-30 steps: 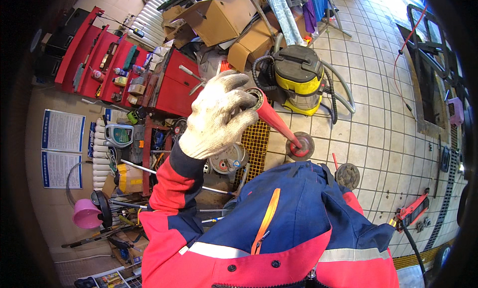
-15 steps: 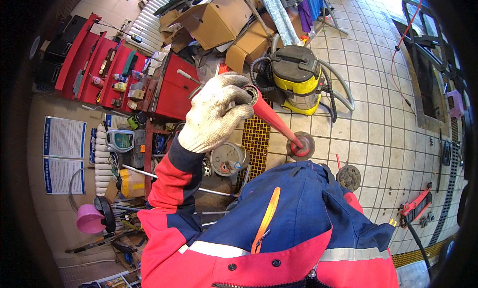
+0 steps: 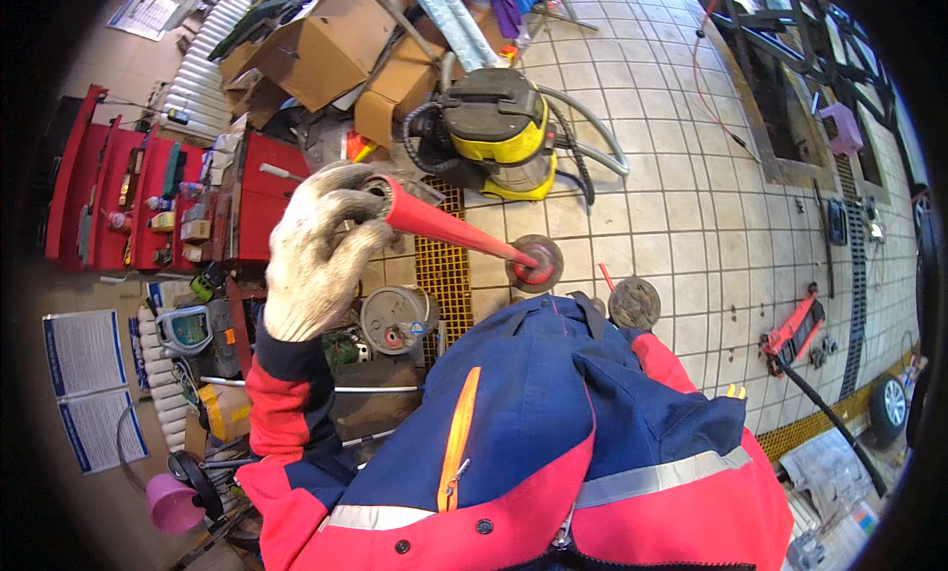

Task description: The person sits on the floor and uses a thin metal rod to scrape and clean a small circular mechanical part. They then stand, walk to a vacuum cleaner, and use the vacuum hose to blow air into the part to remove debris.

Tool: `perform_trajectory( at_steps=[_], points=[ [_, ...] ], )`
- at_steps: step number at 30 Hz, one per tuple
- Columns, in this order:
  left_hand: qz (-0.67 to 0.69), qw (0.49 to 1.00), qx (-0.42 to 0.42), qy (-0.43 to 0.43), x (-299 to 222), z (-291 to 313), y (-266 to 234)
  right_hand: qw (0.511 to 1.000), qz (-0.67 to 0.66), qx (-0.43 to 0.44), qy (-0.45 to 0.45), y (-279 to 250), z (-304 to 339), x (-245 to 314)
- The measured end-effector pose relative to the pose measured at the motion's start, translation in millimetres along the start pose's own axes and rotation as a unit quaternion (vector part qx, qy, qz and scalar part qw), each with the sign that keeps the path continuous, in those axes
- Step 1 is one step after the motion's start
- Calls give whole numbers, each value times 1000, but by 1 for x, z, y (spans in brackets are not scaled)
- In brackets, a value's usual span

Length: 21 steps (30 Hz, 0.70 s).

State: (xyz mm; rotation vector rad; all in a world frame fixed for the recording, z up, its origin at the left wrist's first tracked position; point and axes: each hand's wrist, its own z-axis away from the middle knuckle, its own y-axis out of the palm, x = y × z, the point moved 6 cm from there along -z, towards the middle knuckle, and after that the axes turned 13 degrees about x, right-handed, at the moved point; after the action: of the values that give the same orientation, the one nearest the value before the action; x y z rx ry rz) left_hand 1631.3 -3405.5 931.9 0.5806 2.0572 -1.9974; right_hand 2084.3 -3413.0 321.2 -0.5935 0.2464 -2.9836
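My left hand, in a soiled off-white knitted glove, has its fingers curled against the top rim of a red pole. That upper end is an open tube. The pole slants away down to a dark round base on the tiled floor. Another dark round base, with a thin red rod beside it, is to the right near my jacket. My right hand does not show; the jacket front and sleeve fill the lower right.
A yellow and black vacuum cleaner stands ahead, beside cardboard boxes. At the left are a red tool cabinet, a lidded bucket and a pink basin. A red floor jack and a wheel lie right.
The view has swung to the right, so the surroundings sit further left. My left hand stays at the top of the red pole, whose base still rests on the floor.
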Motion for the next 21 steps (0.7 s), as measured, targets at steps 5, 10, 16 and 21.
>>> perform_trajectory(
  at_steps=[5, 10, 16, 21],
  points=[
    [-12, 1000, -27, -12, -3, 5, 2, 996, 69, 46, -22, -18, 1, 20],
    [141, 984, -107, -33, 11, 22, 4, 961, 27, -248, -122, -68, 0, 49],
    [279, 916, -289, -15, 93, 81, 9, 985, -109, -109, -71, -112, -38, 52],
    [387, 837, -236, -305, 225, 165, 153, 961, -238, -110, -85, -164, -86, 52]
  ],
)
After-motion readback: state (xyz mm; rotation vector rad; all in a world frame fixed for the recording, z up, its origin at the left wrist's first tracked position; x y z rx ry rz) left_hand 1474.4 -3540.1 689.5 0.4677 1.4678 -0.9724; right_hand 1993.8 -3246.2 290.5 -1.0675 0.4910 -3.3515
